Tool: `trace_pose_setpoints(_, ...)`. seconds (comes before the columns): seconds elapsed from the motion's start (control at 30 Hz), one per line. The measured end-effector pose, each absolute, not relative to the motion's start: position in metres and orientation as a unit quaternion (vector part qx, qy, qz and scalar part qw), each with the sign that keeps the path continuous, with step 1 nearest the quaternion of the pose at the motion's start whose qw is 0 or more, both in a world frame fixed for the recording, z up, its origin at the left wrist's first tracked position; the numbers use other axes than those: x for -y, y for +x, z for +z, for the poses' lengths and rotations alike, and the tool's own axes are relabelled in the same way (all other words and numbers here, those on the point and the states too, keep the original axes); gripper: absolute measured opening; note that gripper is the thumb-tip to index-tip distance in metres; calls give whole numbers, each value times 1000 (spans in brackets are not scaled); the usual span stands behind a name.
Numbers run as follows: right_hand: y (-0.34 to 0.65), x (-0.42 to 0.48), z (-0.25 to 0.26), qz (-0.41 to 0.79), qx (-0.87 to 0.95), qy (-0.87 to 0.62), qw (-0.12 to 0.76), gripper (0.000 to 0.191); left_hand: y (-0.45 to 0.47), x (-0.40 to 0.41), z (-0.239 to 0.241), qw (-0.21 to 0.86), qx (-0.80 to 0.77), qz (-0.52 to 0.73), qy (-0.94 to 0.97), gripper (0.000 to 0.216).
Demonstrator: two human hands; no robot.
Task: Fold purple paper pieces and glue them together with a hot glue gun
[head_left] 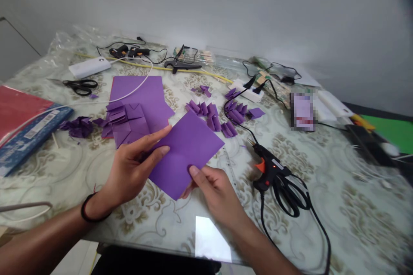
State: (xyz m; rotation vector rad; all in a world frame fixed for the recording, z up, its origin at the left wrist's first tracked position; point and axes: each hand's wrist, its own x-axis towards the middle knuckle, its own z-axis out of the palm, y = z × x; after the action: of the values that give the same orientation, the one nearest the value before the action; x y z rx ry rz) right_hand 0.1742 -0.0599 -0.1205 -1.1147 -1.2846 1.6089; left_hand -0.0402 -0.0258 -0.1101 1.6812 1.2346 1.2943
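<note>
A square of purple paper [187, 150] is held above the table between my two hands, one corner pointing away from me. My left hand [135, 165] pinches its left edge between thumb and fingers. Along the lower right edge, my right hand [213, 189] grips it with the thumb on top and the fingers underneath. Behind my left hand lie a folded purple paper piece [129, 122] and flat purple sheets [138, 88]. Several small folded purple strips [213, 116] are scattered just beyond the held paper.
To the right lies a black glue gun [267, 165] with its cord, beside black-handled scissors [290, 195]. Other scissors [82, 86], a white power bank [90, 67] and a red-and-blue paper pack [29, 124] are at left. A power strip [247, 90] and phone [302, 111] stand farther back.
</note>
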Motion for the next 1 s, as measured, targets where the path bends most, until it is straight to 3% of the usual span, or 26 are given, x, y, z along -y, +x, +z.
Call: trace_pose_setpoints(1.0, 189, 52, -126, 534, 476, -495, 493, 58, -41, 25, -105, 361, -472, 482, 644, 33)
